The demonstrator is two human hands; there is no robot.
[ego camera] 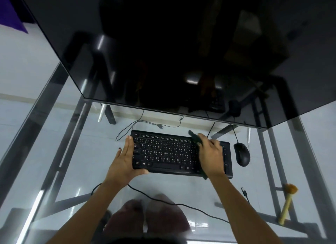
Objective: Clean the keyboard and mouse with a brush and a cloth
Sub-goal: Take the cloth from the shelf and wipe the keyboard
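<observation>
a black keyboard (179, 152) with white legends on its keys lies flat on the glass surface (91, 171), a little below the centre of the view, its long side running from 9 to 3 o'clock with a slight tilt down toward 4 o'clock. the left hand (125, 158) clasps the keyboard's left end, fingers straight along the side edge and the thumb hooked over the near edge. the right hand (211, 154) lies over the right part of the key field, closed on a dark cloth (195, 140) that sticks out past the fingers toward 11 o'clock and trails under the palm to the near edge. a black mouse (241, 154) sits just beside the keyboard at 3 o'clock, apart from it, its cable running up toward 12 o'clock. a brush (288, 203) with a pale handle and orange-brown bristles lies on the surface well apart at 4 o'clock, untouched. a large dark monitor (172, 52) fills the upper half of the view at 12 o'clock. a black cable (163, 201) crosses the glass near the forearms, and the person's knees show through the glass at 6 o'clock.
</observation>
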